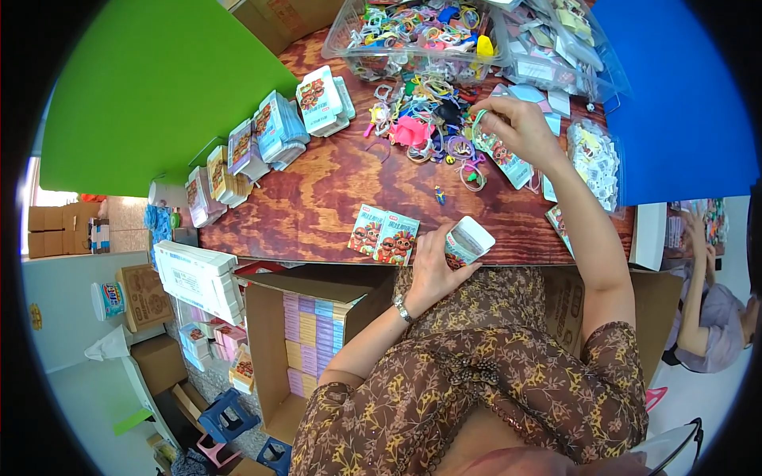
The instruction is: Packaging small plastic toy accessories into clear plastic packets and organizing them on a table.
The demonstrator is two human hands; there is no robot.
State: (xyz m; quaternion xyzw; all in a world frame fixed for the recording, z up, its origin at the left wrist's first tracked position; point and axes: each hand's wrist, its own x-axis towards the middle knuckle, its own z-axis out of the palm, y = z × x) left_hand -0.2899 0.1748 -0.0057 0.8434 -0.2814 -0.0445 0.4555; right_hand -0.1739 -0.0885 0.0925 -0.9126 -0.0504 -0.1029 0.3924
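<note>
At the table's near edge my left hand point(439, 266) is closed around a small open-topped printed carton point(468, 240), its white inside facing up. Beside that hand, to its left, two mint-green printed cartons point(397, 240) lie side by side. My right hand point(521, 131) is raised over the far right of the table, fingers pinching a thin mint-green loop point(478, 119) like a hair tie. Just left of it spreads a loose heap of colourful hair ties and trinkets point(421, 119). More printed cartons point(512, 166) lie beneath the right hand.
Clear plastic tubs of trinkets point(421, 59) and cards point(548, 71) stand at the back. A bag of white pieces point(594, 166) sits at right. Stacked cartons point(278, 131) line the left edge, by a green panel point(159, 95). Below stands a cardboard box point(270, 349). Another person point(706, 317) works at right.
</note>
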